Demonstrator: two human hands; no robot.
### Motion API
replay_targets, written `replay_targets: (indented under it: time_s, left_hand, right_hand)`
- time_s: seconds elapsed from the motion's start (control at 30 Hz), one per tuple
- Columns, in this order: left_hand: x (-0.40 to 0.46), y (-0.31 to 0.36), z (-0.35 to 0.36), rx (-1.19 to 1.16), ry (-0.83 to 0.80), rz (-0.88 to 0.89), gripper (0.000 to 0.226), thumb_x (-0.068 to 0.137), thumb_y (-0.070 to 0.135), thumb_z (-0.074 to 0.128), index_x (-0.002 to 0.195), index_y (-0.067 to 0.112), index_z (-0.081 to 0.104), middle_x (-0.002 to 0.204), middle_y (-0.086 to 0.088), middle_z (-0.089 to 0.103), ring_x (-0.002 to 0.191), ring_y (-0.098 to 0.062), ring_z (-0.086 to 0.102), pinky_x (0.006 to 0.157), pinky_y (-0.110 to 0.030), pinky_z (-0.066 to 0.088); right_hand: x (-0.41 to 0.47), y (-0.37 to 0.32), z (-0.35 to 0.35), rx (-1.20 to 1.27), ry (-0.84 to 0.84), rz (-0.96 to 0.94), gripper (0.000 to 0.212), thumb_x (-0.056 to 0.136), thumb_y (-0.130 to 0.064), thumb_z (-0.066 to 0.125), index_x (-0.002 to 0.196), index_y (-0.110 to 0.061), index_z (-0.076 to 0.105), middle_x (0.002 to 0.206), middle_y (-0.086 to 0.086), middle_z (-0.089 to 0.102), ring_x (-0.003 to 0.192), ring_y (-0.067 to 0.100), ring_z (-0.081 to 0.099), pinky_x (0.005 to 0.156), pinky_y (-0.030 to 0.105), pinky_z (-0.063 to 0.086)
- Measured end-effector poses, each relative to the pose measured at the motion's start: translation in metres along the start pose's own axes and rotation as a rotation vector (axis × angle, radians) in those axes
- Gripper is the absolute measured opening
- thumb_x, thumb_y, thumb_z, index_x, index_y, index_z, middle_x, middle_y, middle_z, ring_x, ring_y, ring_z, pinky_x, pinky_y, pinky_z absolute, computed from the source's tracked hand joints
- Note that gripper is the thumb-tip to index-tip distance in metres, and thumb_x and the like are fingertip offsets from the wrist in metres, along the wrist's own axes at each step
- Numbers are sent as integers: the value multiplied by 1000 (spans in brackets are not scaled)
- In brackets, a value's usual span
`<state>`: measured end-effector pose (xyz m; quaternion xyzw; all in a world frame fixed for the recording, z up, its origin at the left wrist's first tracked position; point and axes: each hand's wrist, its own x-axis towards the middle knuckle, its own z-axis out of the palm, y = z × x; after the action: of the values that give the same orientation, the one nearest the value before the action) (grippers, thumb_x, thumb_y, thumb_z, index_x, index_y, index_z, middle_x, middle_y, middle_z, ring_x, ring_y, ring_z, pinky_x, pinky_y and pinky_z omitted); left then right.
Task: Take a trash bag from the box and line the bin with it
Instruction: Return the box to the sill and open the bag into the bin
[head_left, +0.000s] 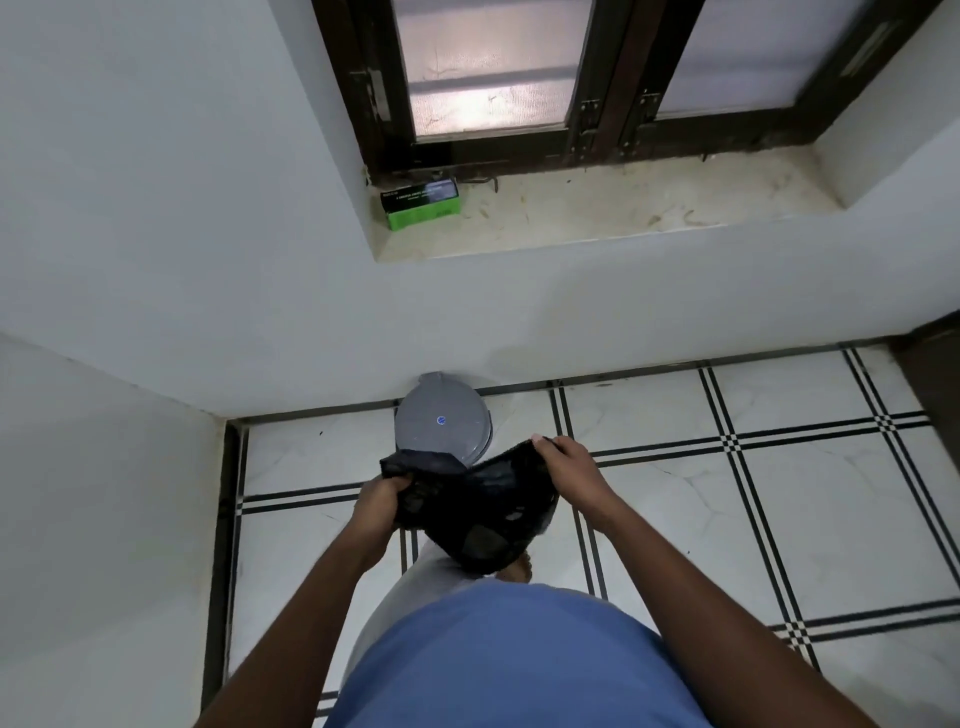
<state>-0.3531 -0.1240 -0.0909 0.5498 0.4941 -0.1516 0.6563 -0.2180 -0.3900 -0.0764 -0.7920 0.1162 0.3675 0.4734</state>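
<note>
A black trash bag (470, 506) hangs crumpled between both my hands above the floor. My left hand (382, 501) grips its left edge and my right hand (569, 467) pinches its upper right edge. Just beyond the bag stands a grey round bin (439, 421) with its lid shut, against the wall. The green and black box (421, 203) of bags sits on the left end of the window sill, apart from both hands.
A white wall corner closes the left side. The stone window sill (597, 208) runs under a dark-framed window (597, 78). White floor tiles (727, 493) with black lines spread to the right. My leg and bare foot (519, 564) are below the bag.
</note>
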Motion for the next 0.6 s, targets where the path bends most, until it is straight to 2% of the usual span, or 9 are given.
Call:
replay_targets:
  time_s: [0.07,0.13,0.23,0.33,0.43,0.47,0.53,0.6]
  left_hand:
    - [6,10,-3,-61,38,-36,26,107,15,54,119,9,77,109,-18,84,101,-38,79,81,-43,62]
    - [13,18,-9,-62,63,-68,26,107,23,56,116,10,77,108,-17,84,101,-36,78,80,-40,60]
    - [25,23,-15,60,87,-88,28,101,31,64,111,9,77,105,-17,82,95,-35,77,80,-43,59]
    - [36,23,-18,149,86,-79,22,105,24,61,107,7,74,99,-14,78,83,-30,72,66,-37,56]
    - [49,22,-23,120,123,-122,26,108,26,56,110,8,74,110,-18,80,95,-37,77,80,-48,66]
    - [55,22,-24,82,126,-140,29,108,28,54,112,8,75,109,-18,81,95,-39,79,79,-49,68]
    - [70,21,-26,-4,130,-171,32,110,29,53,117,8,77,108,-18,84,96,-39,82,79,-50,69]
    - [80,20,-27,-85,140,-170,32,111,28,53,122,10,77,111,-17,84,99,-37,82,87,-53,69]
  right_hand:
    - [10,-7,3,85,23,45,47,110,-55,58,111,-10,72,116,14,76,113,31,74,98,44,59]
    - [19,-11,8,111,28,75,47,110,-57,56,113,-13,71,119,12,76,116,31,74,106,53,60]
    - [26,-18,18,42,32,89,46,110,-60,52,111,-17,69,117,6,74,114,27,72,106,51,58]
    - [32,-24,32,6,-10,111,45,113,-56,49,115,-15,66,117,6,71,113,24,69,100,46,55]
    - [42,-26,50,-25,-31,144,43,115,-53,47,120,-13,65,117,2,70,114,23,68,96,43,52]
    - [49,-24,57,-37,-37,154,43,115,-53,47,123,-14,64,118,0,70,114,22,67,97,42,53]
    - [64,-23,71,-32,-58,183,43,115,-54,46,128,-18,64,122,-1,71,117,22,67,106,45,54]
    - [80,-19,83,-3,-70,212,45,112,-56,46,132,-22,66,128,1,73,120,22,68,112,50,54]
